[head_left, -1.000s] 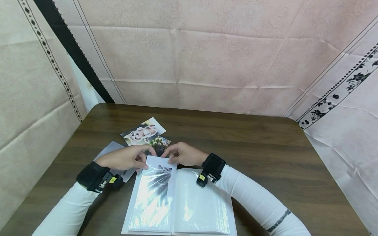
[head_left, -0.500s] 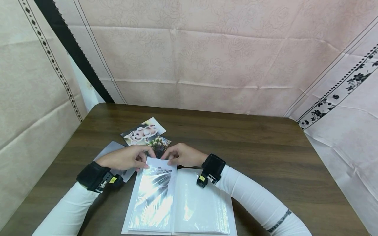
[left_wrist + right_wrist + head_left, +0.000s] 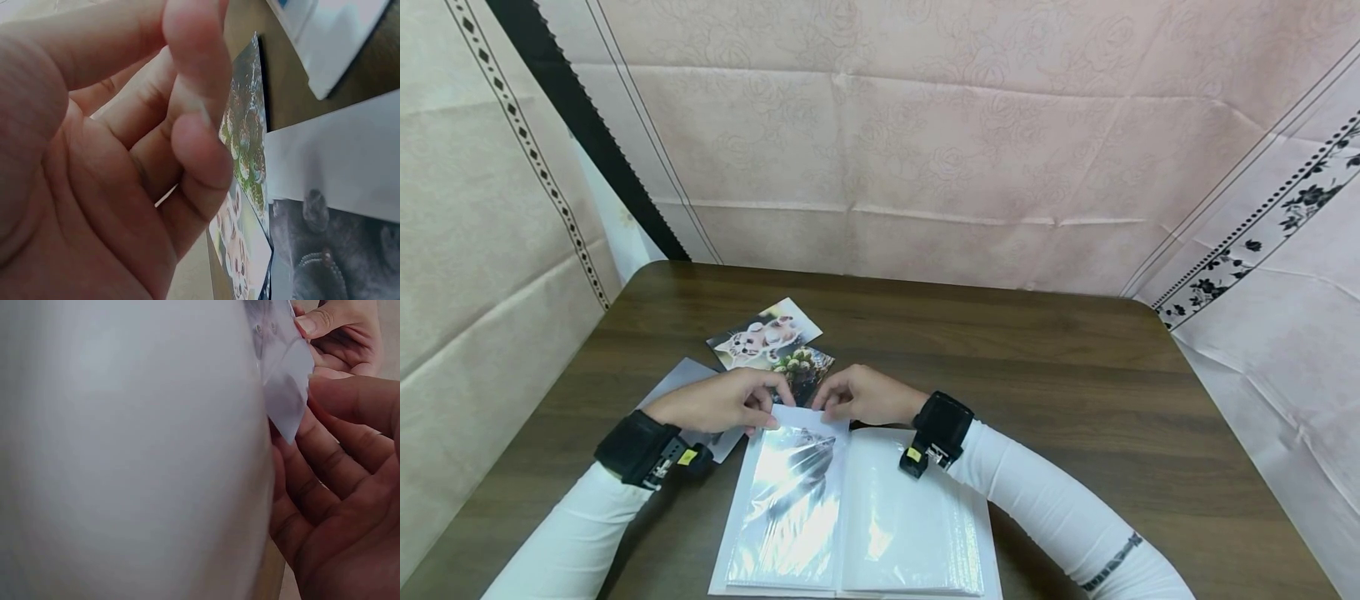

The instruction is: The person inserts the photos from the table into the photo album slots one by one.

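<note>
Plainly, from the head, a grey-and-white photo point(image 3: 805, 462) lies in the clear sleeve point(image 3: 775, 542) on the left page of an open photo album point(image 3: 906, 500), at the near side of a wooden table point(image 3: 1060, 417). Its long axis runs near to far, the far end leaning slightly right; a pale strip at that end stands out of the sleeve. The left hand point(image 3: 737, 400) pinches the far left corner between thumb and fingers, and the right hand point(image 3: 868, 393) pinches near the far right corner. Beyond them lie a cat photo point(image 3: 763, 340) and, overlapping it, a succulent photo point(image 3: 808, 367); a pale grey card point(image 3: 679, 379) lies under the left wrist.

On the left wrist, the left hand's fingers curl inward, but what they pinch cannot be told from this side.

On the right wrist, both thumbs meet the photo's edge, with fingers beneath; a blurred white surface fills the left.
</note>
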A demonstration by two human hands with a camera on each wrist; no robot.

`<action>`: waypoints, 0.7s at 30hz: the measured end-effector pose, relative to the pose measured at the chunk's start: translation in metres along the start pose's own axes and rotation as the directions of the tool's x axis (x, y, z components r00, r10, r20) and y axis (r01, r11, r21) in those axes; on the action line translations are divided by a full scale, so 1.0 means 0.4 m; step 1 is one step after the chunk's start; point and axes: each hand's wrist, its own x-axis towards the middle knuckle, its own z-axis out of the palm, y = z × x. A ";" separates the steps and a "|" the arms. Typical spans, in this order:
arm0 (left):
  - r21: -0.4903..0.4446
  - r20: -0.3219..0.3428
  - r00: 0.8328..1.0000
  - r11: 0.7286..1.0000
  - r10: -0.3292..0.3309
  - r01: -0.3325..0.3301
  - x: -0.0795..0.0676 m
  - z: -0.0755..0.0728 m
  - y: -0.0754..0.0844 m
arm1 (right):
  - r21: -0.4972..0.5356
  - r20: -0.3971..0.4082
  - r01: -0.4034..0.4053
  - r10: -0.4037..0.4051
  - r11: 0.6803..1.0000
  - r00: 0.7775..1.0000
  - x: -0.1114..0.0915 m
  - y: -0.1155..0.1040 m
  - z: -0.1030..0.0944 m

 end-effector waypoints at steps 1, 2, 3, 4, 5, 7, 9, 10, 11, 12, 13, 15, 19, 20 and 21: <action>0.000 0.000 1.000 1.000 0.001 -0.001 0.000 0.000 0.001 | 0.002 0.000 -0.007 0.007 1.000 1.000 -0.001 -0.002 0.000; 0.000 0.002 1.000 1.000 0.003 -0.003 0.000 -0.001 0.001 | 0.004 0.001 -0.011 0.011 1.000 1.000 -0.001 -0.003 0.001; 0.001 0.002 1.000 1.000 0.004 -0.004 0.000 -0.001 0.001 | 0.003 0.000 -0.015 0.015 1.000 1.000 -0.002 -0.006 0.001; 0.002 0.003 1.000 1.000 0.006 -0.006 0.000 -0.001 0.001 | 0.002 -0.001 -0.018 0.018 1.000 1.000 -0.003 -0.007 0.002; 0.002 0.003 1.000 1.000 0.007 -0.007 0.000 -0.001 0.000 | -0.003 -0.001 -0.020 0.020 1.000 1.000 -0.004 -0.008 0.003; 0.003 0.006 1.000 1.000 0.011 -0.011 0.001 -0.001 -0.002 | -0.018 -0.001 -0.020 0.020 1.000 1.000 -0.004 -0.010 0.004; -0.002 0.009 1.000 1.000 0.017 -0.017 0.002 -0.001 -0.004 | -0.039 -0.001 -0.015 0.015 0.999 1.000 -0.003 -0.010 0.006; -0.005 0.011 1.000 1.000 0.020 -0.020 0.002 -0.001 -0.004 | -0.044 0.000 -0.013 0.013 0.999 1.000 -0.003 -0.009 0.006; -0.008 0.013 1.000 1.000 0.022 -0.022 0.002 -0.002 -0.005 | -0.051 0.001 -0.011 0.011 0.999 1.000 -0.003 -0.010 0.007; -0.010 0.015 1.000 1.000 0.024 -0.024 0.003 -0.002 -0.005 | -0.056 0.003 -0.008 0.008 0.998 1.000 -0.002 -0.010 0.007; -0.011 0.016 1.000 1.000 0.027 -0.027 0.004 -0.003 -0.006 | -0.062 0.005 -0.006 0.006 0.998 1.000 -0.002 -0.010 0.007; -0.012 0.019 0.999 0.999 0.031 -0.031 0.004 -0.003 -0.007 | -0.068 0.008 -0.003 0.003 0.998 1.000 -0.002 -0.011 0.008; -0.010 0.022 0.999 0.999 0.037 -0.037 0.004 -0.004 -0.010 | -0.080 0.018 0.007 -0.006 0.997 1.000 -0.001 -0.011 0.009; -0.010 0.022 0.999 0.999 0.038 -0.038 0.003 -0.004 -0.010 | -0.082 0.019 0.010 -0.008 0.997 1.000 -0.001 -0.011 0.009; -0.010 0.023 0.999 0.999 0.037 -0.037 0.003 -0.004 -0.010 | -0.084 0.020 0.014 -0.012 0.996 1.000 -0.001 -0.011 0.009</action>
